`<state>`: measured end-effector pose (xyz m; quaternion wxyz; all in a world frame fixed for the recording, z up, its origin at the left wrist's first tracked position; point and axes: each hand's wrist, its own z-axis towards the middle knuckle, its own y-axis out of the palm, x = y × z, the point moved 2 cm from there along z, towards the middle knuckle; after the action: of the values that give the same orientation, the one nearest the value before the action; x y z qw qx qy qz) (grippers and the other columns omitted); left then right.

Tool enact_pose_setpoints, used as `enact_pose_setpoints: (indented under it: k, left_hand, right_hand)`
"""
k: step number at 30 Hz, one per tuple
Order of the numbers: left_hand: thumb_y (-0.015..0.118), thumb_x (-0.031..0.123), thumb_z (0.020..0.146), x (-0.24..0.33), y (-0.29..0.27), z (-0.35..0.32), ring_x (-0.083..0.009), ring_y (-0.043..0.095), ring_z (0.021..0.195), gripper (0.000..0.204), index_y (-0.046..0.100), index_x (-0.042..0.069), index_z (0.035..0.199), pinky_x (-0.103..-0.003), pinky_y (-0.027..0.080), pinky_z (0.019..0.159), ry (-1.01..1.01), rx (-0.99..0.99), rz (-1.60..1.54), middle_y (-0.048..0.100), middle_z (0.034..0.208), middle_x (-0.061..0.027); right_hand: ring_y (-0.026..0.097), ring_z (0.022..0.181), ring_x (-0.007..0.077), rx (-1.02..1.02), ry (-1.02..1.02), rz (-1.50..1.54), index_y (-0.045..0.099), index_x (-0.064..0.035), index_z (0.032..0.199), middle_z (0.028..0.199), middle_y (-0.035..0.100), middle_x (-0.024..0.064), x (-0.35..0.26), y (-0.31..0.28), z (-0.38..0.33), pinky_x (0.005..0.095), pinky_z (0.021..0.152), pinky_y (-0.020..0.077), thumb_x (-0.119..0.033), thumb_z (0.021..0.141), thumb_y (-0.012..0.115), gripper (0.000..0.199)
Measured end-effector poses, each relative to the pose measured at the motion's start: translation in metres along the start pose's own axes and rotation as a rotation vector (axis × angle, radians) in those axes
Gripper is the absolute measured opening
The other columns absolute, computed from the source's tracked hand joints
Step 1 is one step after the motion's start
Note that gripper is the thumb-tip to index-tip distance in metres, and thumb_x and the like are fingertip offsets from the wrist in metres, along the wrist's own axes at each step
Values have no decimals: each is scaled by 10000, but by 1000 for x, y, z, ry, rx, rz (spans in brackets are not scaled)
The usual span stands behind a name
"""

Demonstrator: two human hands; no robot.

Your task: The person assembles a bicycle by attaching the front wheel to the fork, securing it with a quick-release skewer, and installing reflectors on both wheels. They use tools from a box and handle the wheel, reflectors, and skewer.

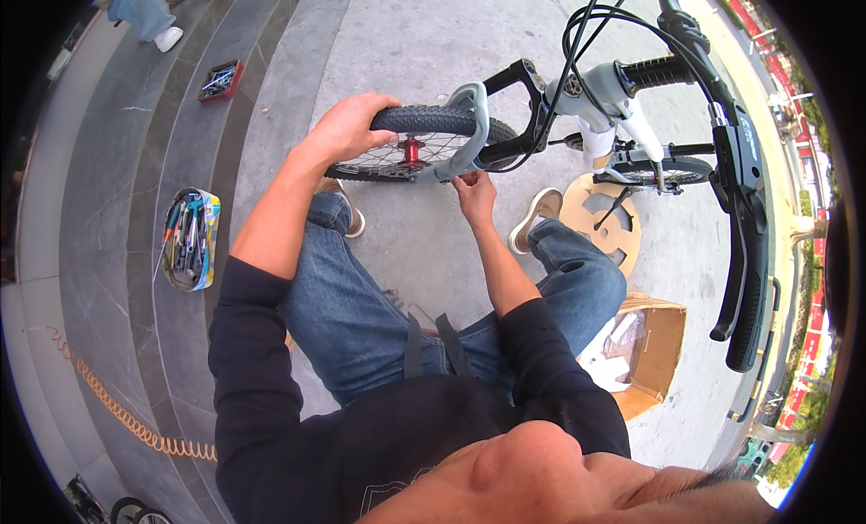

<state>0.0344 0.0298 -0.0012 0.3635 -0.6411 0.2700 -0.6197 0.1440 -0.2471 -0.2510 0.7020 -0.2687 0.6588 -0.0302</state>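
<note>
Open brown cardboard box (654, 344) with white wrapping inside, on the paved floor by the right knee. Round brown cardboard disc with cut-outs (603, 219), flat beyond the right shoe. Small red tray of parts (221, 79), far left; oval multicoloured tool pouch (190, 239), near left. Left hand (347, 127): closed over the black knobbly front tyre (424, 120), ahead of the knees. Right hand (474, 188): fingers pinched at the grey curved mudguard (469, 132) just below the wheel.

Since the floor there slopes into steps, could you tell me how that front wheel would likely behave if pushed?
The front wheel would probably spin freely: it sits in the fork, steadied by the left hand. Its knobby tyre likely grips rather than slips. Thin spokes suggest it is light.
</note>
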Motion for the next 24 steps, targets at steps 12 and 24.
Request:
enact_pose_setpoints:
  k: [12,24]
  left_hand:
    - [883,193,878,-1,1,0,-354,727,1163,562,696,73,1394,-446,569,1007,-18,-14,-11,759,1256,-179]
    - [889,194,871,-2,1,0,-357,724,1157,562,701,79,1389,-447,568,1009,-20,-11,-13,760,1247,-175]
  right_hand:
    - [789,917,183,-56,44,68,745,59,1120,1003,829,135,16,-1,9,339,831,612,-175,940,864,318]
    - [781,910,166,-82,50,131,737,77,1102,1001,824,146,9,-3,8,321,820,610,-160,932,878,324]
